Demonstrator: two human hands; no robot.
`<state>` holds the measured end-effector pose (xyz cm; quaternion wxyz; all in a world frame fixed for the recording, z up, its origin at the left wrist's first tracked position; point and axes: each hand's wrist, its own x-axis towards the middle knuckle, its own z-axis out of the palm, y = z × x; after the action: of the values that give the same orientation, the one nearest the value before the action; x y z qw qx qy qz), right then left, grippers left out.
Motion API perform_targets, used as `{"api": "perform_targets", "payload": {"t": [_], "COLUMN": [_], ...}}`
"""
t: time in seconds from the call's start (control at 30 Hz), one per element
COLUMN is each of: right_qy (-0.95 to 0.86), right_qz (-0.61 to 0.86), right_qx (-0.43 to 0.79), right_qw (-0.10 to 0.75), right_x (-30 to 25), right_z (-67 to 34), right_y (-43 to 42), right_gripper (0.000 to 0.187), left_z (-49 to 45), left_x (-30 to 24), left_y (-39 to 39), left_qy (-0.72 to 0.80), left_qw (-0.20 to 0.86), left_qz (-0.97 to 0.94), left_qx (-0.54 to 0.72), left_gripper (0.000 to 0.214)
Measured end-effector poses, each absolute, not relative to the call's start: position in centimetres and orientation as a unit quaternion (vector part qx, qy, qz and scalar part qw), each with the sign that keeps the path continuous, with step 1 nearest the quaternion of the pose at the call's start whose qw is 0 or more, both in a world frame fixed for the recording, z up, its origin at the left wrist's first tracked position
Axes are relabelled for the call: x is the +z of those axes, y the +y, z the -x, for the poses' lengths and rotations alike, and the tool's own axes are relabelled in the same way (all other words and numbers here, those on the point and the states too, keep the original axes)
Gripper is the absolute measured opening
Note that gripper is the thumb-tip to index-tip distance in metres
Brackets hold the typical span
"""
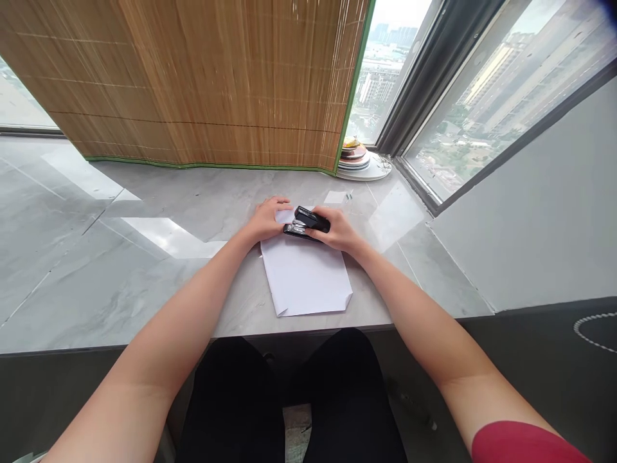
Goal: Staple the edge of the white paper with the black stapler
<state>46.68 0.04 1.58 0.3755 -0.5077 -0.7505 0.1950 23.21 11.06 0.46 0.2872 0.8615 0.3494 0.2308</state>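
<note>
A black stapler (308,222) lies over the far part of a white paper stack (308,276) on the grey stone sill. My right hand (337,228) is wrapped round the stapler's right end, thumb low and fingers on top. The stapler's jaws point left and stand apart, with metal showing between them. At the paper's far left corner rests my left hand (267,218), fingers stretched out and thumb close to the stapler's nose. Both near corners of the paper are creased or folded. Whether a sheet sits between the jaws is hard to make out.
A bamboo blind (207,83) with green edging hangs down to the back of the sill (159,283). Stacked plates (364,168) stand in the window corner. Small metallic bits, perhaps staples (348,197), lie beyond my right hand. A white wall (525,225) bounds the right side.
</note>
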Motion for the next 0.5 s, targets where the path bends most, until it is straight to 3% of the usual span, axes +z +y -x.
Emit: {"api": "perform_targets", "payload": {"t": [0.17,0.5], "right_qy": [-0.793,-0.786], "right_qz": [0.472,0.508], "right_qx": [0.183,0.187], "right_qw": [0.34,0.299], "right_x": [0.9,1.2], "right_z": [-46.3,-47.6], "right_y": [0.1,-0.7], "right_gripper": [0.017,0.016], "left_z": [-22.6,-23.0], "left_x": [0.7,0.9], "left_y": [11.5,11.0], "left_qy": [0.372,0.385], "left_qw": [0.39,0.367], "left_qz": [-0.775,-0.735], "left_qx": [0.331,0.42], "left_gripper": [0.059,0.029]}}
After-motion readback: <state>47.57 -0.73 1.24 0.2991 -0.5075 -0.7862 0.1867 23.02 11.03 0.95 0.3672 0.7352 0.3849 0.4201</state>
